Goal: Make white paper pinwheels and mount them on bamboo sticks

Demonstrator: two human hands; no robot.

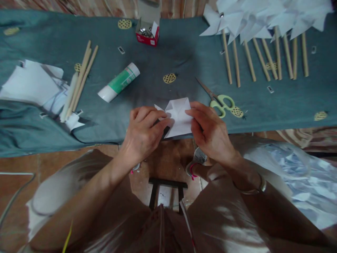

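Observation:
A white paper piece [180, 121], partly folded with cut flaps, is held up at the front edge of the table. My left hand [144, 131] pinches its left side between thumb and fingers. On the opposite side my right hand [209, 130] grips the paper's right edge, thumb below and fingers above. Green-handled scissors [221, 103] lie just beyond my right hand, blades pointing away to the left. Past my left hand rests a white and green glue stick [119, 82] on its side.
Finished paper pinwheels [244, 17] on wooden sticks lie at the back right. A red box [147, 33] of shiny metal pins stands at the back. Loose wooden sticks [83, 75] and stacked white paper [31, 84] lie at the left on the green tablecloth [184, 49].

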